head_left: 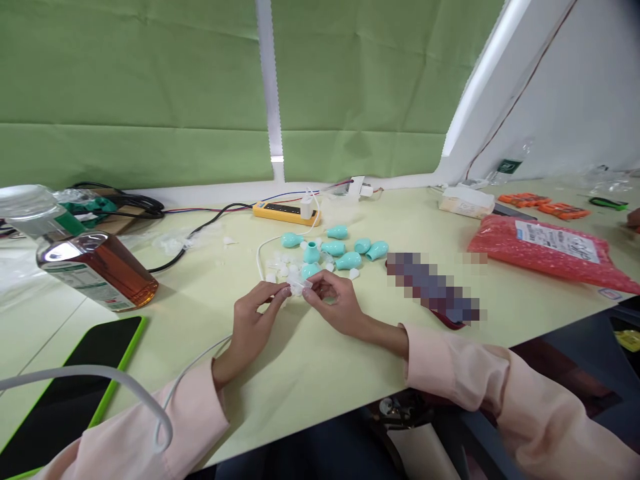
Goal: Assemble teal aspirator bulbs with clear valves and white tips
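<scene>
Well, the left hand (254, 319) and right hand (339, 305) both pinch a clear plastic piece (299, 285); light, even pressure should suit it.

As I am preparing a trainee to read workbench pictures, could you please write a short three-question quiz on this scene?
1. Which of these lies nearest the green-edged phone?
A) bottle of amber liquid
B) red package
C) yellow power strip

2. True or false: the left hand and right hand both touch the translucent item.

3. What colour are the bulb-shaped pieces just beyond the hands?

Key: 1. A; 2. True; 3. Turquoise.
</scene>
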